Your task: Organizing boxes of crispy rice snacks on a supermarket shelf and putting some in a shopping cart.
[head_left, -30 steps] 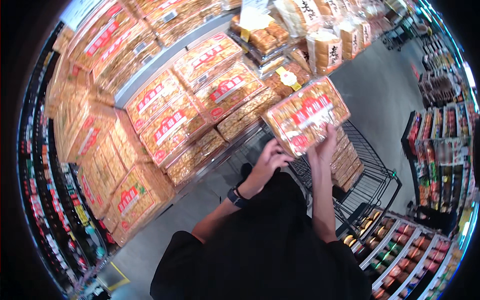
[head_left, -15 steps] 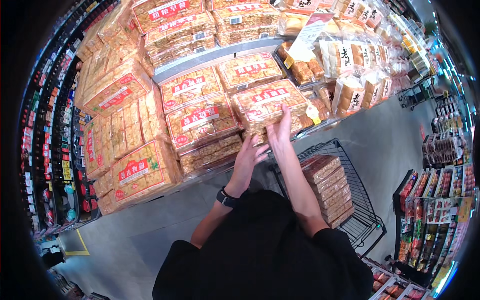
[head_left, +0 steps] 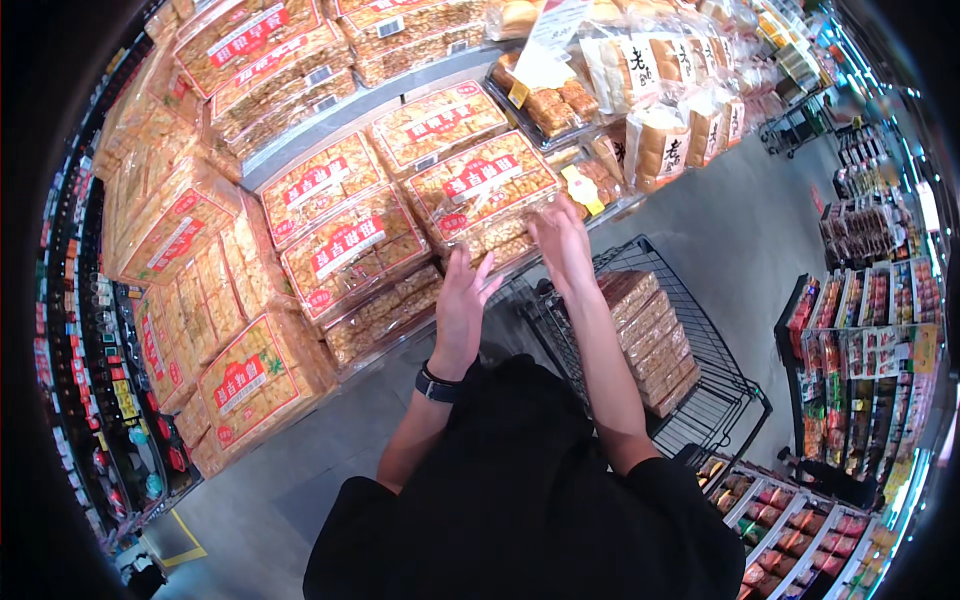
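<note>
A clear-wrapped pack of golden puffed-grain bars with a red label (head_left: 484, 184) lies on the display shelf, level with the packs beside it. My left hand (head_left: 462, 312) is just below its front left corner, fingers spread and holding nothing. At the front right corner is my right hand (head_left: 563, 245), its fingertips at the wrapper and the hand loosely open. More of the same packs (head_left: 345, 243) lie to the left, stacked in rows. Whether my left fingertips touch the front pack I cannot tell.
A black wire shopping cart (head_left: 728, 375) stands at my right with a stack of wrapped packs (head_left: 650, 340) inside. Bagged bread loaves (head_left: 660, 145) fill the shelf's right part, near a price sign (head_left: 556, 38). Further racks of goods (head_left: 860, 335) line the right side.
The view has shifted, and the shelf sits further left and tilted. My right hand has slid from the top of the front pack down to its corner, and that pack lies flatter.
</note>
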Action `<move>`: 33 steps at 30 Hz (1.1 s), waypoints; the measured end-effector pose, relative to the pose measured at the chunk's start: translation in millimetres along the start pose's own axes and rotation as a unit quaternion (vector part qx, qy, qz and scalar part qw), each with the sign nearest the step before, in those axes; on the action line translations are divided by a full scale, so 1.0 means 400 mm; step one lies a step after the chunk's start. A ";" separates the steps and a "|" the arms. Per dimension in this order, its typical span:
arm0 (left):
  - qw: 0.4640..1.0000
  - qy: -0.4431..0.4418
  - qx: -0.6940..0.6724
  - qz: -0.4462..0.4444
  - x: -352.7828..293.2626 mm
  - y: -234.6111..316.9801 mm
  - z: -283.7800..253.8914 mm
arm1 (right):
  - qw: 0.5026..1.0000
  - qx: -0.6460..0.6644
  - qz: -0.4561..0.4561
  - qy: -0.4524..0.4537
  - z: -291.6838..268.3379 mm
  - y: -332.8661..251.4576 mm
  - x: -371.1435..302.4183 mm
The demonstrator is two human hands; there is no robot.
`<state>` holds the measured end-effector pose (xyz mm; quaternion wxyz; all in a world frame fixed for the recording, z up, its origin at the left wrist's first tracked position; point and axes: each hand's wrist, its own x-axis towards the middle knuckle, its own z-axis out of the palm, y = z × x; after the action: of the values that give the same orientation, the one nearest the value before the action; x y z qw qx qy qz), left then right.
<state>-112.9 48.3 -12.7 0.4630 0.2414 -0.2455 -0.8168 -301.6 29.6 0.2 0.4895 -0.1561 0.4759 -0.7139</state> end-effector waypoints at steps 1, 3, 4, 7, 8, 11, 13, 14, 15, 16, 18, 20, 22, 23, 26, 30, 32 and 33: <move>1.000 0.003 0.001 0.009 0.002 0.001 0.000 | 1.000 0.000 0.000 0.002 -0.015 0.008 0.035; 1.000 0.002 0.010 0.012 0.000 0.004 0.005 | 0.968 -0.209 -0.104 0.091 -0.076 0.052 0.126; 1.000 -0.003 0.020 0.004 0.015 -0.003 0.029 | 0.976 -0.209 -0.043 0.038 -0.132 0.027 0.165; 0.999 0.006 0.023 0.028 0.009 -0.002 0.002 | 0.974 -0.216 0.038 -0.055 -0.077 -0.010 0.151; 0.999 -0.005 0.023 0.036 0.011 -0.004 0.001 | 0.977 -0.199 0.043 -0.070 -0.082 -0.012 0.161; 0.999 0.012 0.013 0.037 0.017 -0.002 0.020 | 0.972 -0.220 0.044 -0.063 -0.106 -0.003 0.192; 0.999 0.046 0.011 0.027 0.003 -0.012 0.050 | 0.977 -0.192 0.025 -0.085 -0.130 -0.005 0.167; 0.997 0.073 0.004 0.009 0.010 -0.023 0.068 | 0.985 -0.167 -0.001 -0.051 -0.157 -0.001 0.156; 0.998 0.062 0.012 0.001 0.006 -0.042 0.061 | 0.990 -0.141 -0.026 -0.015 -0.181 -0.006 0.131; 0.999 0.029 0.014 0.014 -0.002 -0.063 0.032 | 0.985 -0.155 -0.065 -0.030 -0.208 -0.009 0.106; 0.999 -0.008 0.042 0.017 -0.026 -0.107 0.026 | 0.992 -0.115 -0.029 -0.032 -0.313 -0.013 0.057; 1.000 0.012 0.005 -0.024 -0.049 -0.136 0.042 | 0.994 -0.100 -0.042 -0.007 -0.423 -0.012 -0.012; 0.997 -0.005 0.033 -0.067 -0.071 -0.163 0.068 | 0.989 -0.130 -0.044 0.064 -0.598 0.023 -0.069; 0.996 0.004 0.055 -0.068 -0.080 -0.177 0.073 | 0.973 -0.205 -0.040 0.100 -0.680 0.028 -0.109; 0.987 0.015 0.085 -0.134 -0.073 -0.238 0.108 | 0.875 -0.392 -0.107 0.263 -0.977 0.092 -0.260; 0.972 -0.024 0.124 -0.196 -0.048 -0.310 0.163 | 0.804 -0.435 -0.031 0.405 -1.182 0.093 -0.478; 0.965 -0.044 0.146 -0.212 -0.029 -0.346 0.218 | 0.798 -0.412 0.019 0.440 -1.220 0.090 -0.534; 0.960 -0.061 0.158 -0.222 -0.024 -0.365 0.252 | 0.800 -0.402 0.025 0.445 -1.220 0.095 -0.544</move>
<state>-264.3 140.5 -25.3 0.2102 0.3099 -0.3393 -0.8629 -514.0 468.2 -221.9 0.1350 0.0079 0.8890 -0.4374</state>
